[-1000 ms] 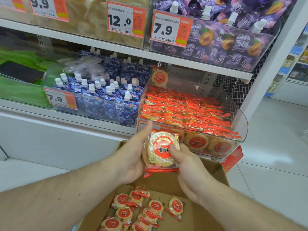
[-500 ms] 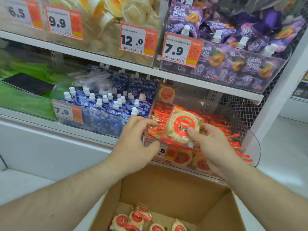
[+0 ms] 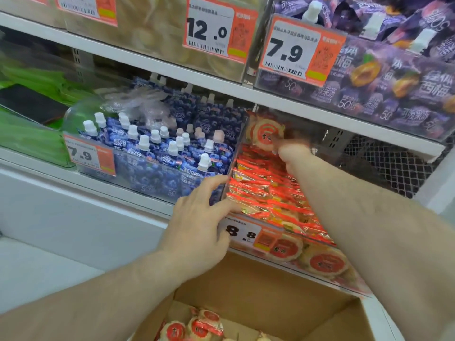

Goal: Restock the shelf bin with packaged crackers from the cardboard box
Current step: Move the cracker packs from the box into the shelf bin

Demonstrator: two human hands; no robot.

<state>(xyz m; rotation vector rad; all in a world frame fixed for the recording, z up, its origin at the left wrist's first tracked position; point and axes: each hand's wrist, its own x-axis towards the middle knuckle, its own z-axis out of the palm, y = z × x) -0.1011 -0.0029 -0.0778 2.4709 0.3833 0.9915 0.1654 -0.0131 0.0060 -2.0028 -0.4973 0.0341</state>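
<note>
1. I stand at white store shelving (image 3: 152,62) with a pale floor below and wire mesh (image 3: 384,166) at the back right of the middle shelf.
2. Price tags read 12.0 (image 3: 209,30) and 7.9 (image 3: 285,51) on the upper shelf, 7.9 (image 3: 81,155) on the bin of blue pouches, and 8.8 (image 3: 240,233) on the front of the clear cracker bin (image 3: 354,286).
3. The purple pouches (image 3: 394,82) upper right carry "50%" among Chinese characters; the blue spouted pouches (image 3: 157,153) show "50%" too. Green packets (image 3: 27,134) lie at far left with a dark flat item on them.
4. The cracker bin is heaped with orange-edged packs (image 3: 266,190); round packs with red circle labels press against its clear front.
5. My right hand (image 3: 289,150) reaches deep into the bin at its back left, holding a cracker pack (image 3: 264,136) upright against the rear; motion blur hides the fingers, but they appear to pinch its edge.
6. My left hand (image 3: 199,217) rests on the bin's front left corner, fingers spread and straight, thumb by the tag.
7. The cardboard box (image 3: 258,286) sits below me, more packs (image 3: 194,326) on its floor.
</note>
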